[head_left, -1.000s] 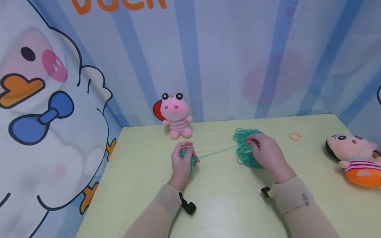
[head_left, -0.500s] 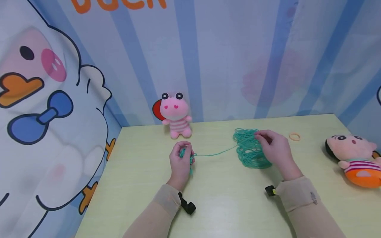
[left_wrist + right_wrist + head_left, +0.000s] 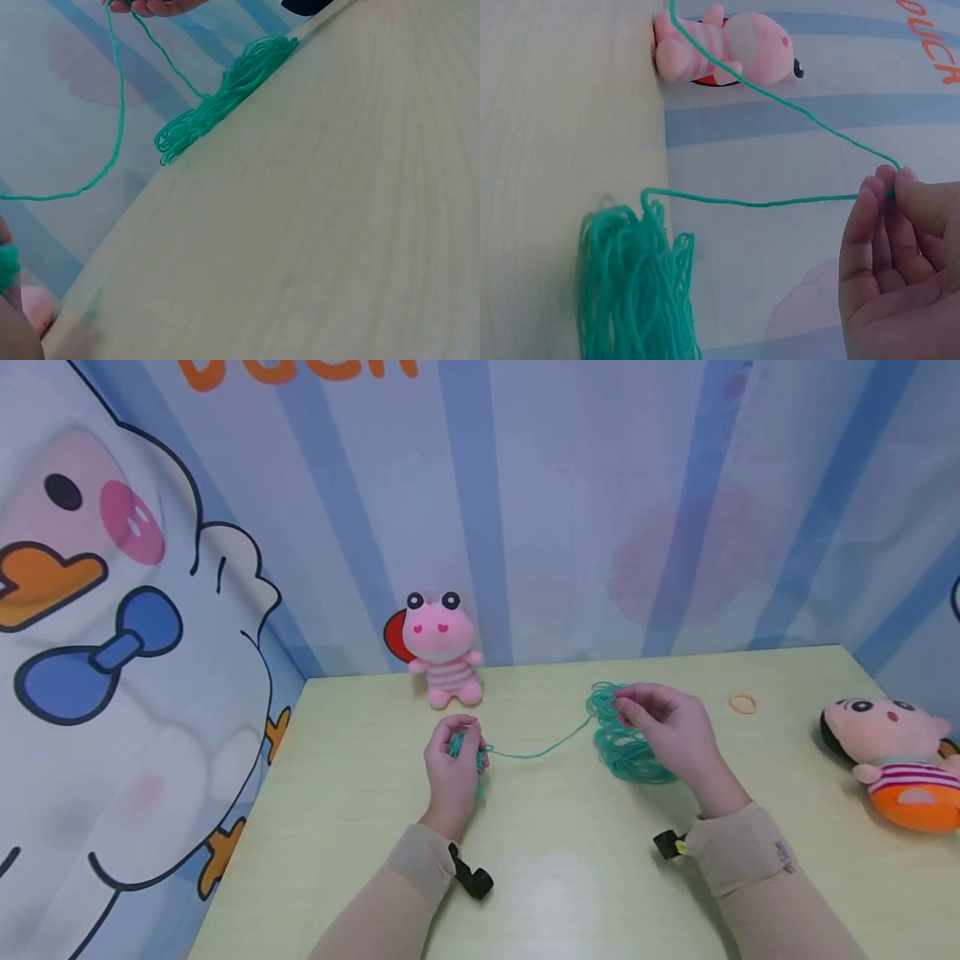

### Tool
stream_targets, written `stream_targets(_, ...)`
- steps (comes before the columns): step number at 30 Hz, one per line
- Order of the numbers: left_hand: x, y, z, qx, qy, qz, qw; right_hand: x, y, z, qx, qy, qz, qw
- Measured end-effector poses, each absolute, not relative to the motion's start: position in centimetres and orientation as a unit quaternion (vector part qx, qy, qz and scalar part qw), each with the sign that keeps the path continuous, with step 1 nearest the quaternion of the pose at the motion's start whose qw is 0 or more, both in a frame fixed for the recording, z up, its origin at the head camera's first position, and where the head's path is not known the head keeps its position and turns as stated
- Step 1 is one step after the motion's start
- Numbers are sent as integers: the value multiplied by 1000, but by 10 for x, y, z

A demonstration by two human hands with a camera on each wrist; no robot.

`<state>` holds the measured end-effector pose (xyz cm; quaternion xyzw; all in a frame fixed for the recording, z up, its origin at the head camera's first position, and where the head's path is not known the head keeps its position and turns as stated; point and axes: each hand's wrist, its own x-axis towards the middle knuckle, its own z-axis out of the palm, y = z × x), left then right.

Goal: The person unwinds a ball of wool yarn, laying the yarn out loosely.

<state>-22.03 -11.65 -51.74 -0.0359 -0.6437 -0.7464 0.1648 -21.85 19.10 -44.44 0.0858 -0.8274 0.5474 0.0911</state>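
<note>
Left hand (image 3: 453, 777) curled round small green yarn bundle (image 3: 455, 744). Right hand (image 3: 672, 728) pinches green strand (image 3: 757, 204) between thumb and fingertips, raised above worktop (image 3: 570, 877). Strand runs from bundle to right hand, then down to loose green skein (image 3: 628, 758) lying on worktop. Pink plush toy (image 3: 441, 642) upright near back edge. Orange ring (image 3: 732, 704) right of skein; plush doll (image 3: 903, 777) lies farther right. Striped backdrop (image 3: 570, 510) behind.

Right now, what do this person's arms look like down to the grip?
The left sleeve and right sleeve are beige. The left has a black fitting at its end; the right has a black piece with a yellow patch, plus a small dark marking too blurred to read. The left grip and right grip are bare.
</note>
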Motion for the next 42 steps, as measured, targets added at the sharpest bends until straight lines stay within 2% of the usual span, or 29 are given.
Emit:
stream_targets(7,-220,-116,-517,-31,-645,-746,164,-220,197,-444,31,-848,515,122)
stream_targets(25,-222,-115,-517,-30,-651,-746,136,-235,229,-480,-96,-903,402,115)
stream_targets(33,-223,-115,-520,-36,-658,-741,131,-238,236,-493,-88,-929,353,76)
stream_targets(36,-223,-115,-521,-38,-661,-738,130,-237,234,-493,-88,-925,361,78)
stream_targets(39,-223,-115,-521,-40,-664,-736,127,-234,225,-488,-62,-919,374,111)
stream_targets(42,-224,-114,-520,-44,-665,-735,123,-231,204,-478,12,-910,385,153)
